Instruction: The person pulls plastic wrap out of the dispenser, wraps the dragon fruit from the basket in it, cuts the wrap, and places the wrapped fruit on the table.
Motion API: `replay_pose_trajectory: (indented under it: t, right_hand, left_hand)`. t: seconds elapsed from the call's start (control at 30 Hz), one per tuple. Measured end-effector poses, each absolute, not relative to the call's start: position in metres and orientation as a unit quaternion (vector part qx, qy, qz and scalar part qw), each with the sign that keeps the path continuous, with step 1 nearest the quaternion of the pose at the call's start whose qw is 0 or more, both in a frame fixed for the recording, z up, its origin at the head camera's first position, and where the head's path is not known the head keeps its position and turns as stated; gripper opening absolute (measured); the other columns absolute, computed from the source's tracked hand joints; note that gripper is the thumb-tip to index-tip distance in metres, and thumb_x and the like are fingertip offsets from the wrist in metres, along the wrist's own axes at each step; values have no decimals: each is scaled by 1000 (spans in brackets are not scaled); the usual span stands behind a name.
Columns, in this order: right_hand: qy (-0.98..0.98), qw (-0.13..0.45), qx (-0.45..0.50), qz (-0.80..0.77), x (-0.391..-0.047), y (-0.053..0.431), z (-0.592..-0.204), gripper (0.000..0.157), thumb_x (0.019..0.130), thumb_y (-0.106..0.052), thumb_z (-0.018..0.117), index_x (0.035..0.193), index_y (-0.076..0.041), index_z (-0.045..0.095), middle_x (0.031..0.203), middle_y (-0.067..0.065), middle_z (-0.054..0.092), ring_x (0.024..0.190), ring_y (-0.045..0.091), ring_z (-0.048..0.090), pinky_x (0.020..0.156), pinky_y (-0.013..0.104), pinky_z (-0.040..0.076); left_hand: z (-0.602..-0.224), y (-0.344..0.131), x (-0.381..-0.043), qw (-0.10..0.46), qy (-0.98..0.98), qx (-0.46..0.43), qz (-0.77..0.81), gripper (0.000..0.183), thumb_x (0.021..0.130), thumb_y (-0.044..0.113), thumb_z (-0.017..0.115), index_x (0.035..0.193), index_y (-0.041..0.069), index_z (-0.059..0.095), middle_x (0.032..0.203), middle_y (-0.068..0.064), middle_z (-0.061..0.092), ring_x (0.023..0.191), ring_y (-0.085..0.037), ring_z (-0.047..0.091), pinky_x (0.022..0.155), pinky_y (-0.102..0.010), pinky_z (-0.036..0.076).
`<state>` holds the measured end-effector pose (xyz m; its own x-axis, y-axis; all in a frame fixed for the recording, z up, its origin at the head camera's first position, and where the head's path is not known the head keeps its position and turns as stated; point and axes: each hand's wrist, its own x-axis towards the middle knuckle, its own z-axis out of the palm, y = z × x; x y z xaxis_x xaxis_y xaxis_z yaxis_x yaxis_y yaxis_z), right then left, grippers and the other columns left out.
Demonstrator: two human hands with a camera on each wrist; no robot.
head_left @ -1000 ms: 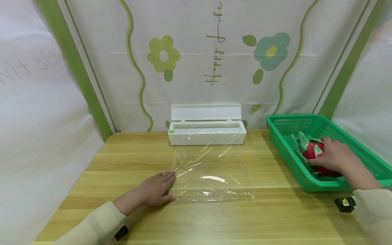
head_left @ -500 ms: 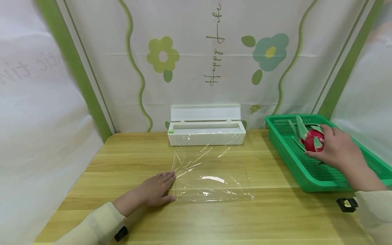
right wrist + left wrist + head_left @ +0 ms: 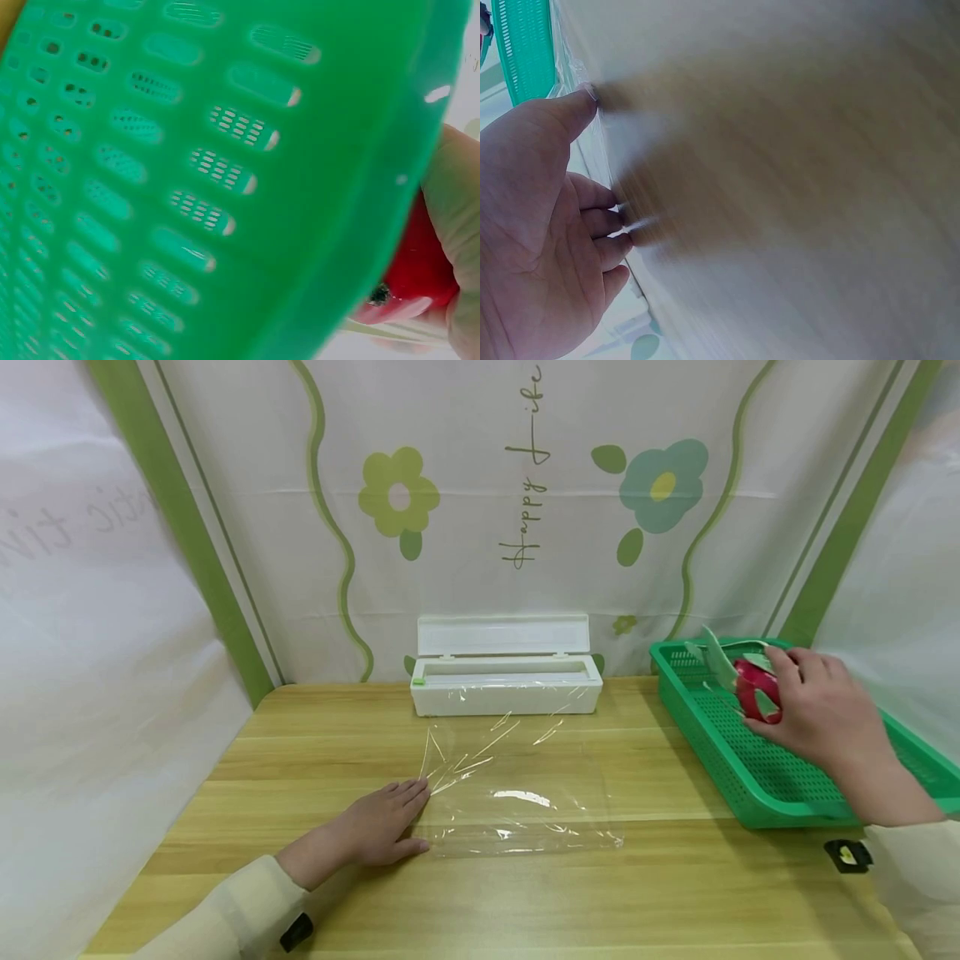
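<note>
A red dragon fruit (image 3: 756,690) with pale green scales is gripped by my right hand (image 3: 828,714), raised over the green basket (image 3: 720,760). In the right wrist view the basket's wall hides part of the dragon fruit (image 3: 420,262) and of the hand. My left hand (image 3: 386,822) lies flat on the wooden table with fingers straight, its fingertips on the left edge of a sheet of clear plastic wrap (image 3: 525,802). The left wrist view shows that left hand (image 3: 547,217) from the palm side, fingertips at the wrap's edge.
A white cling film dispenser box (image 3: 506,697) stands at the table's back with its lid (image 3: 502,635) raised; the wrap runs from it toward the front. A printed curtain (image 3: 465,527) hangs behind the table (image 3: 525,910).
My right hand has lifted the dragon fruit from the basket's floor and shifted it slightly to the left and back. The left hand and the wrap stay put.
</note>
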<state>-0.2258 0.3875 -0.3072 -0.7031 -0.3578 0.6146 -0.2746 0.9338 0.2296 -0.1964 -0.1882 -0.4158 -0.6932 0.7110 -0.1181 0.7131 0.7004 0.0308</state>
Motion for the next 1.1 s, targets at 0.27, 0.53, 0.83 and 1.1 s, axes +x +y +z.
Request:
replay_pose_trajectory:
  t: [0.27, 0.53, 0.83, 1.1]
  right_hand:
    - [-864, 418, 261, -102, -229, 378, -298, 94, 87, -72, 16, 131, 6, 44, 110, 34, 48, 88, 52, 50, 65, 64, 47]
    - [-829, 455, 305, -113, -231, 366, -290, 82, 92, -61, 21, 130, 6, 48, 110, 34, 51, 91, 52, 52, 65, 64, 47]
    - [-819, 454, 330, -120, -233, 350, -282, 75, 94, -54, 24, 132, 6, 47, 113, 34, 51, 95, 52, 51, 69, 64, 47]
    - [-811, 457, 348, -110, -235, 340, -279, 75, 93, -54, 26, 132, 7, 47, 114, 33, 51, 97, 51, 51, 71, 64, 48]
  left_hand:
    - [-418, -188, -197, 57, 920, 389, -14, 77, 98, 51, 47, 146, -8, 35, 152, -23, 32, 140, -34, 30, 112, -47, 27]
    - [-419, -190, -198, 59, 920, 388, -12, 77, 98, 52, 46, 146, -8, 34, 152, -23, 32, 140, -35, 30, 112, -47, 27]
    - [-419, -189, -199, 58, 919, 390, -10, 77, 98, 52, 47, 146, -7, 35, 152, -23, 32, 140, -34, 30, 112, -47, 27]
    - [-417, -188, -197, 63, 919, 389, -8, 76, 98, 51, 47, 146, -8, 34, 152, -23, 31, 140, -34, 30, 112, -47, 26]
